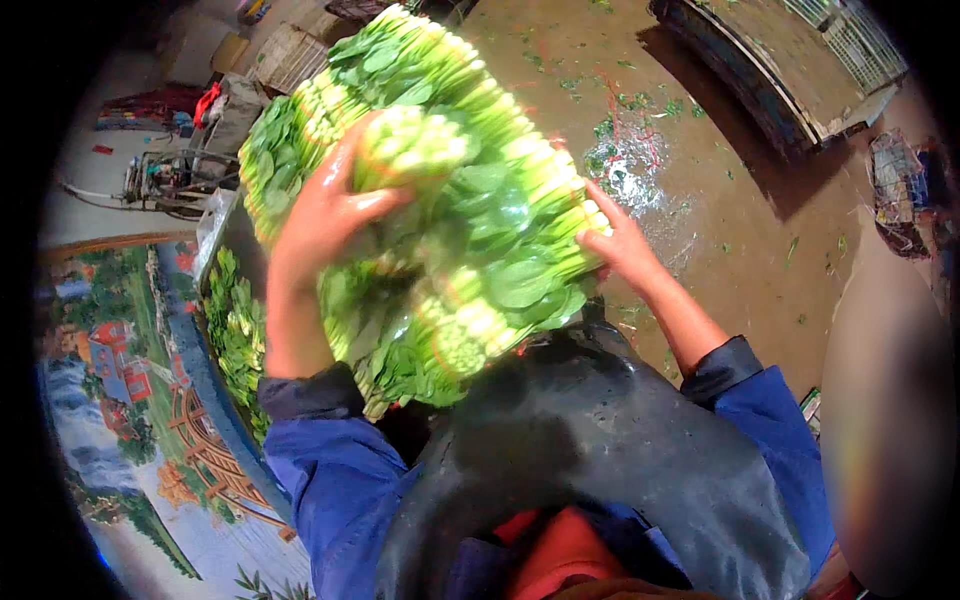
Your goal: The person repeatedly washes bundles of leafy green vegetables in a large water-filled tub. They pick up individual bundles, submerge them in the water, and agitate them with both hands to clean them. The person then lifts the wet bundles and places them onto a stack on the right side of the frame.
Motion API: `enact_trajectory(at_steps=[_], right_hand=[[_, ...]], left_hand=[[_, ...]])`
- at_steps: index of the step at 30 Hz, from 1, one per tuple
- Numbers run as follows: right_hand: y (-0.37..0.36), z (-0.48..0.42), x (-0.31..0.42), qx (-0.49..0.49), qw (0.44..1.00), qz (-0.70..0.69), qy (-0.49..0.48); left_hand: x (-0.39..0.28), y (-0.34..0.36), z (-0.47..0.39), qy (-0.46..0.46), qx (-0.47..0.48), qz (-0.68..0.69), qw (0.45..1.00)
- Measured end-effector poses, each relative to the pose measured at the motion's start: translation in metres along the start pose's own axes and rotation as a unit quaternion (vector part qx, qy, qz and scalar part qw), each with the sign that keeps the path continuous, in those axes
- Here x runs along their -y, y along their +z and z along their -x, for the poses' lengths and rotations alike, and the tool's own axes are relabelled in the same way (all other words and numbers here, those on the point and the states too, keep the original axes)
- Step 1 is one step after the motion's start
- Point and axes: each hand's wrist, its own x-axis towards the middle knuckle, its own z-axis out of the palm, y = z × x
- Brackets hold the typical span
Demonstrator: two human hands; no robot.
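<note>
Bundles of leafy green vegetables (495,202) with pale, thick stalks are stacked high before me, with their cut stalk ends facing outward. My left hand (330,195) grips one blurred bundle (412,142) near the top of the stack, thumb and fingers spread around its stalk end. At the right side of the stack, my right hand (619,240) holds the stalk ends of another bundle (559,244) between thumb and fingers. Thin reddish bands circle some bundles, such as the lower one (457,349). Whatever supports the stack is mostly hidden.
More greens (236,322) lie left of the stack, beside a printed landscape panel (142,375). A wet brown floor (720,247) with scattered leaves spreads to the right. Beyond it stands a low platform (795,67). Hoses and metal machinery (169,180) sit at upper left.
</note>
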Motion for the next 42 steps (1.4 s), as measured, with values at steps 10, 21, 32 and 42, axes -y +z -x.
enact_trajectory(at_steps=[10, 21, 32, 42], right_hand=[[0.004, -0.002, -0.018, -0.023, 0.991, 0.088, -0.102], [0.002, -0.023, 0.000, 0.045, 0.992, 0.100, -0.060], [0.003, -0.054, 0.036, 0.113, 0.991, 0.068, -0.028], [-0.001, -0.068, 0.039, 0.130, 0.985, 0.106, -0.034]], left_hand=[[0.093, 0.148, -0.099, 0.038, 0.028, -0.207, 0.977], [0.136, 0.173, -0.069, 0.041, -0.079, -0.145, 0.985], [0.083, 0.053, 0.164, 0.138, -0.329, -0.099, 0.929], [0.290, 0.124, 0.654, -0.406, -0.191, -0.361, 0.818]])
